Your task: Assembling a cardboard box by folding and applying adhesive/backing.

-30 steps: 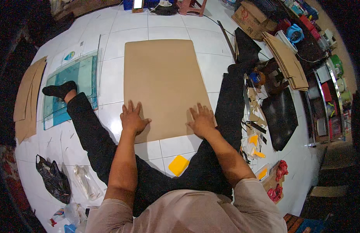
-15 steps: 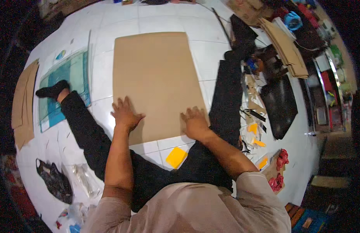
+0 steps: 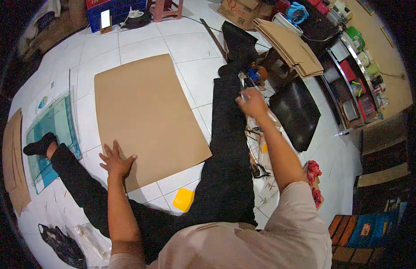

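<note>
A large brown cardboard sheet [image 3: 147, 114] lies flat on the white tiled floor between my outstretched legs. My left hand [image 3: 117, 161] rests on its near left corner, fingers spread, holding nothing. My right hand [image 3: 253, 104] is beyond the sheet's right side, past my right leg, above a strip of small tools and scraps. Its fingers are closed. A thin, pale, blurred thing shows at the fingertips, but its kind cannot be made out. A yellow square piece [image 3: 184, 199] lies on the floor close to my lap.
A teal glass-like panel [image 3: 55, 134] lies under my left foot. Stacked cardboard [image 3: 291, 47] and a black sheet [image 3: 297, 114] are at the right, near a metal shelf rack [image 3: 351, 85]. A black plastic bag [image 3: 62, 244] lies near left. A lit phone [image 3: 106, 20] stands far off.
My right hand has left the cardboard and reached right, over the tools beyond my leg. My left hand stays on the sheet. The view has swung to the right.
</note>
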`<state>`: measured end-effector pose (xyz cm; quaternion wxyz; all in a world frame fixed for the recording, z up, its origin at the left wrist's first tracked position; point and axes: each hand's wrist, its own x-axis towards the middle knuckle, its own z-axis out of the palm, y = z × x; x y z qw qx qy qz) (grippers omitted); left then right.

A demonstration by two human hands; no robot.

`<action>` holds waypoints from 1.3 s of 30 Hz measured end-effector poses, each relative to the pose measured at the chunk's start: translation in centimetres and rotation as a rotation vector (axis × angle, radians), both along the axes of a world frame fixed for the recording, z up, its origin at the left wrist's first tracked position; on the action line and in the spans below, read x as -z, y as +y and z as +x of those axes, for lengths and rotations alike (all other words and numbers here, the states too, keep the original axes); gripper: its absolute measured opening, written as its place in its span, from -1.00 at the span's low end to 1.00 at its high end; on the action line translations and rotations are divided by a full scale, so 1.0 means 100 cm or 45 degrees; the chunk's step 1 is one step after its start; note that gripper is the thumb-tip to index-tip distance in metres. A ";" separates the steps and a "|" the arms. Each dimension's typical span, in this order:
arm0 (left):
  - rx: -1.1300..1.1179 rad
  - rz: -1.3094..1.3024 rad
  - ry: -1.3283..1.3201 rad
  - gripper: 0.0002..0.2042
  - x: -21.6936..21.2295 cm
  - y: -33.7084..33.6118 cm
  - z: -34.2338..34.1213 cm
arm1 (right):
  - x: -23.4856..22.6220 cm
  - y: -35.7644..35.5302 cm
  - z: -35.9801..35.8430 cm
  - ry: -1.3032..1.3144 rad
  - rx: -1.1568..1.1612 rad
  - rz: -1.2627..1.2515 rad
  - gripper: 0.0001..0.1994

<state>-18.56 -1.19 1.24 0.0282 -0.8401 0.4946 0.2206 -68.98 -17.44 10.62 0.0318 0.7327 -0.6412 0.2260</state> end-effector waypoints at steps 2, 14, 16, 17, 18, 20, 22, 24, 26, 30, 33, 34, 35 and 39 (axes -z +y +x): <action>-0.024 -0.007 -0.005 0.10 0.006 0.004 0.008 | -0.039 -0.023 -0.036 -0.065 0.098 -0.125 -0.69; -0.095 -0.001 0.026 0.13 0.015 -0.004 0.010 | -0.143 -0.114 -0.222 0.203 0.815 -0.143 -0.62; -0.103 0.028 0.003 0.12 0.015 -0.009 0.004 | -0.150 -0.119 -0.253 0.335 0.871 -0.043 -0.57; -0.096 0.030 0.002 0.12 0.018 -0.011 0.002 | -0.151 -0.121 -0.268 0.335 0.877 -0.040 -0.57; -0.090 0.017 0.001 0.12 0.022 -0.011 0.002 | -0.154 -0.121 -0.283 0.464 0.814 0.031 -0.56; -0.081 0.012 -0.014 0.11 0.023 -0.010 0.003 | -0.149 -0.120 -0.285 0.393 0.845 0.072 -0.56; -0.083 0.005 -0.051 0.11 0.020 -0.007 0.007 | -0.147 -0.122 -0.269 0.396 0.842 0.153 -0.55; -0.072 -0.001 -0.058 0.10 0.020 -0.005 0.010 | -0.145 -0.123 -0.266 0.408 0.844 0.227 -0.55; -0.060 -0.013 -0.061 0.10 0.023 -0.004 0.012 | -0.146 -0.131 -0.270 0.706 0.847 0.240 -0.52; -0.058 -0.037 -0.055 0.10 0.028 -0.005 0.013 | -0.151 -0.148 -0.287 0.573 0.964 0.527 -0.50; -0.044 -0.060 -0.043 0.10 0.031 -0.004 0.013 | -0.135 -0.154 -0.312 0.361 1.025 0.170 -0.60; -0.029 -0.088 -0.036 0.10 0.029 -0.004 0.013 | -0.136 -0.156 -0.316 0.344 1.006 0.151 -0.60; -0.030 -0.088 -0.037 0.10 0.029 -0.004 0.012 | -0.136 -0.157 -0.321 0.328 0.988 0.131 -0.60; -0.079 -0.062 0.002 0.10 0.029 -0.005 0.009 | -0.144 -0.167 -0.331 0.305 1.028 0.083 -0.59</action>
